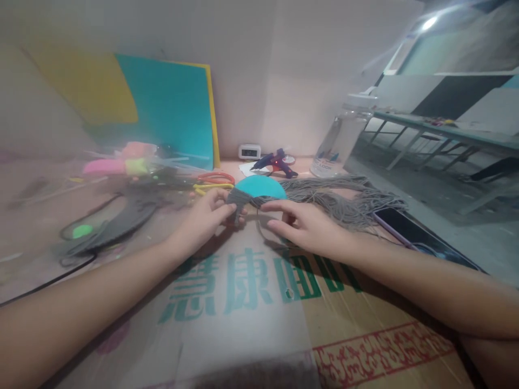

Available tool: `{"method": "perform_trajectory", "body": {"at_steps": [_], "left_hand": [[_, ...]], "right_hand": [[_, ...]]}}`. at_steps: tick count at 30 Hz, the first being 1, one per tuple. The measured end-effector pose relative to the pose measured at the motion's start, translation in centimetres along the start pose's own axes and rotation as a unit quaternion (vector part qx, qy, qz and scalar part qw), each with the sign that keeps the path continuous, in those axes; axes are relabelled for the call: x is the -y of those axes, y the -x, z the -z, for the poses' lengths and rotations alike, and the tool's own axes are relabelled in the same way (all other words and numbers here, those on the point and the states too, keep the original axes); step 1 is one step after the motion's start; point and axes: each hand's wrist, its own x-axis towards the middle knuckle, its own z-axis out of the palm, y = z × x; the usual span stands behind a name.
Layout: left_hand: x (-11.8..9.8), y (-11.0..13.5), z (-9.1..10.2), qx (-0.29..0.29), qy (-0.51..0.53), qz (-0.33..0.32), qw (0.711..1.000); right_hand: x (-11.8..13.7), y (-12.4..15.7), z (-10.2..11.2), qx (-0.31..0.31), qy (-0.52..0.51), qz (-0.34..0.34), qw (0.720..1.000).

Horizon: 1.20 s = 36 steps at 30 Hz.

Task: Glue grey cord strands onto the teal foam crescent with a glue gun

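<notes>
Nearest lies a flattened cardboard [259, 324] sheet with green print and a red pattern, covering the surface on the near side of the disc. Both forearms reach across it.

The left hand [205, 219] sits at the disc's near left edge, its thumb and fingers pinched shut on a bunch of grey yarn [344, 200]. The right hand [302, 227] is just near and right of the disc, loosely open: its index finger lies stretched along the yarn and touches it, and the thumb sits apart below, gripping nothing.

The teal disc [261, 187] lies flat between the two hands' fingertips and a little beyond them. The yarn crosses its near edge and fans out in long strands to the right of it. Past the ends of those strands, well right of the disc, a phone [409, 232] lies face up.

Left of the disc is a dark grey cut shape [113, 224] with a green dot. Scissors [214, 181] with red and yellow handles lie just beside the disc's left edge.

Beyond the disc a glue gun [273, 162] rests near the wall, with a small clock [249, 152] to its left. A clear bottle [340, 140] stands beyond and to the right of the disc. Far left of the disc, a teal sheet [170, 113] leans against the wall.
</notes>
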Motion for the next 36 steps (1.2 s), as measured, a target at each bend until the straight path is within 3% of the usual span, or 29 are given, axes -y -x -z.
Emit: {"method": "perform_trajectory", "body": {"at_steps": [3,6,9,12,16,19,21,28,36], "left_hand": [[0.0,0.1,0.0,0.015,-0.027,-0.017,0.999],[-0.1,0.2,0.0,0.014,-0.08,-0.049,0.996],[-0.2,0.3,-0.1,0.005,-0.104,-0.071,0.992],[-0.2,0.3,-0.2,0.011,-0.094,-0.062,0.994],[0.0,0.4,-0.2,0.023,-0.1,-0.055,0.993],[-0.1,0.5,-0.2,0.022,-0.14,-0.066,0.988],[-0.2,0.6,-0.2,0.019,-0.17,-0.068,0.983],[-0.3,0.6,0.2,0.029,-0.243,-0.059,0.968],[-0.2,0.6,0.3,0.049,-0.263,-0.064,0.962]], "right_hand": [[0.0,-0.7,-0.9,0.051,-0.184,-0.094,0.977],[0.1,-1.0,-1.7,0.09,-0.382,-0.167,0.905],[0.3,-0.8,-2.1,0.134,-0.448,-0.175,0.866],[0.7,-0.5,-1.8,0.167,-0.37,-0.158,0.9],[1.4,0.1,-0.6,0.17,-0.065,-0.041,0.982],[1.9,0.5,0.3,0.114,0.157,0.055,0.979],[2.0,0.6,0.8,0.068,0.218,0.078,0.97],[0.1,0.0,0.5,-0.055,0.185,0.18,0.965],[-1.9,-0.7,-1.1,-0.14,0.086,0.17,0.972]]}}
